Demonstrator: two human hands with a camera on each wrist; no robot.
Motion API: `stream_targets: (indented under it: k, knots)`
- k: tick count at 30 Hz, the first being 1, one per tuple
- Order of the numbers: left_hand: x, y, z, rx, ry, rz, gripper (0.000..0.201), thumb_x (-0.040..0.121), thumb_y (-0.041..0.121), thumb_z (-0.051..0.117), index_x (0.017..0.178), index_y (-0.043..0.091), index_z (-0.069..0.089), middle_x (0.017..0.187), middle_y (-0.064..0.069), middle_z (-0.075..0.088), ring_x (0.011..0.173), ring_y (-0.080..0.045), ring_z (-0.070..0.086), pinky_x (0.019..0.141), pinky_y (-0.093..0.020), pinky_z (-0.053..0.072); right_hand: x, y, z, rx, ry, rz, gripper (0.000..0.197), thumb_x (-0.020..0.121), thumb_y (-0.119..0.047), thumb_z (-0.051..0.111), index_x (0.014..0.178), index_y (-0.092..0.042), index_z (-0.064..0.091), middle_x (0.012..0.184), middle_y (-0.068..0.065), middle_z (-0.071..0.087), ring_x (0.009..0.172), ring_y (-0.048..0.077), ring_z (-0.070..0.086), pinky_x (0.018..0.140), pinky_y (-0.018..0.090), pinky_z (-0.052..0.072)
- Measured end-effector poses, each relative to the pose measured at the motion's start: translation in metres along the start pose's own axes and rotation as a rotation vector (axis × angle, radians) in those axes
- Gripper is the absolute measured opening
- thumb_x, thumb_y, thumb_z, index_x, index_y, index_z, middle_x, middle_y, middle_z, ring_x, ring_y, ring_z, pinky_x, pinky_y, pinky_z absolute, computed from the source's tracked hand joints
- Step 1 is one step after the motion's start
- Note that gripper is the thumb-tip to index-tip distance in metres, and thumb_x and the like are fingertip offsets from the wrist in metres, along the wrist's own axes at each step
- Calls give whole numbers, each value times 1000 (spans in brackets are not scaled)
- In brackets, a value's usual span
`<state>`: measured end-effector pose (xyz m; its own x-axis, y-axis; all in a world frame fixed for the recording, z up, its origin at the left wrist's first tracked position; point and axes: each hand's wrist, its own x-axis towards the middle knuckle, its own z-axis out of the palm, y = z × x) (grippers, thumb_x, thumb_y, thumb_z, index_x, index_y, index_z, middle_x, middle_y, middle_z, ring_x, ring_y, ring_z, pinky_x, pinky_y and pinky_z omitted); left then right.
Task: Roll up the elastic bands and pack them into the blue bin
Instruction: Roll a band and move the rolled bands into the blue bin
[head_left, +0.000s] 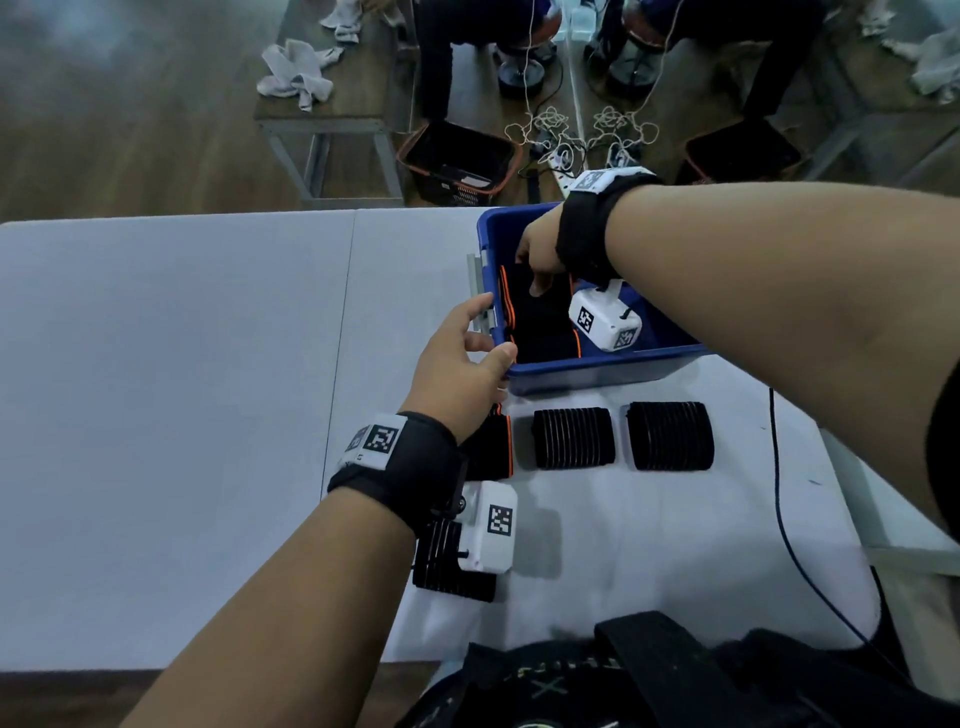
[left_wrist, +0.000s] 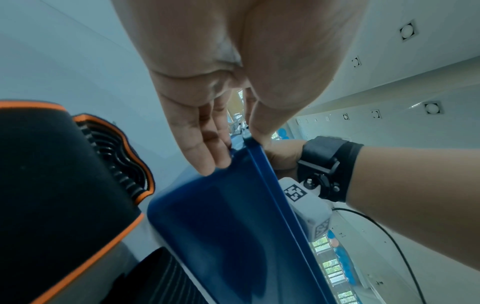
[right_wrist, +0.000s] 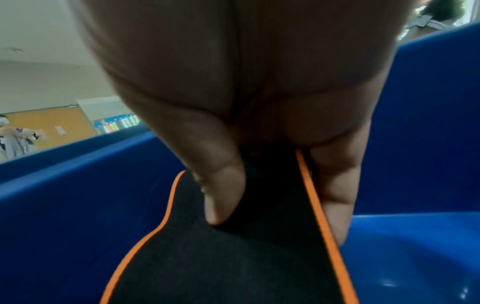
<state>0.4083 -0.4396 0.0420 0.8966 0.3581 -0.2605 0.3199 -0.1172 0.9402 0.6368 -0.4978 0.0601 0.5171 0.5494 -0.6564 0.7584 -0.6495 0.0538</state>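
Note:
The blue bin (head_left: 597, 366) stands on the white table. My right hand (head_left: 537, 260) reaches down into it and pinches a black elastic band with orange edging (head_left: 540, 322) across its width. In the right wrist view the thumb and fingers (right_wrist: 335, 205) clamp that band (right_wrist: 233, 257) above the bin floor (right_wrist: 415, 257). My left hand (head_left: 467, 353) holds the bin's near-left corner, with the thumb on the rim and the fingers (left_wrist: 205, 156) on the outer wall (left_wrist: 221, 226). A rolled orange-edged band (head_left: 493, 447) lies under my left wrist, also seen close up (left_wrist: 64, 185).
Two black ribbed rolls (head_left: 574, 439) (head_left: 670, 436) lie side by side in front of the bin, and another (head_left: 447, 566) sits under my left wrist camera. A thin black cable (head_left: 779, 493) runs along the table's right side. A black bag (head_left: 649, 665) sits at the near edge.

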Motion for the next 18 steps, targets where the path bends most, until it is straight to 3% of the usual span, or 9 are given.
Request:
stream_targets:
  k: [2,5,7,10,13,15,18]
  knots:
    - [0,1,1,-20,-3,0,55,97,12,63,145,32,46,104,-6,61,83,-22,71,70,-31,63,6,-4,0,-49,-16,8,47,97,-30,60,136,-4,55,130,11,61,116,29,57,83,30,42]
    - [-1,2,2,-42,-4,8,54,97,11,63,144,32,47,104,-8,60,79,-20,69,71,-36,64,6,-7,-3,-86,-28,29,47,100,-32,56,137,-3,54,135,13,59,123,28,54,83,28,35]
    - [0,2,2,-51,0,8,54,97,10,63,143,32,48,102,-6,59,79,-20,68,72,-37,64,-1,-12,-4,-76,-21,67,47,99,-32,58,136,-4,55,133,13,61,120,28,57,84,30,38]
    - [2,1,2,-50,2,11,54,96,11,63,143,32,48,101,-6,60,83,-23,70,72,-37,64,-2,-15,-1,-62,-18,83,42,93,-34,66,122,-4,64,115,12,68,99,28,62,85,34,46]
    - [1,1,2,-30,1,28,54,96,12,62,144,32,47,102,-9,62,82,-22,70,69,-31,63,3,-16,0,-68,4,102,39,84,-45,73,98,-8,70,83,7,69,87,30,68,90,43,55]
    - [1,1,2,-23,-1,28,54,97,14,62,145,32,46,103,-9,61,82,-22,70,66,-26,62,0,-17,-3,-92,6,116,40,81,-52,73,78,-13,65,75,7,66,84,32,70,88,47,57]
    - [2,1,1,-8,-1,24,55,97,15,62,147,33,45,104,-8,61,83,-22,70,66,-24,61,-12,-17,-11,-104,30,141,50,82,-61,68,69,-16,53,73,6,61,82,31,66,86,43,56]
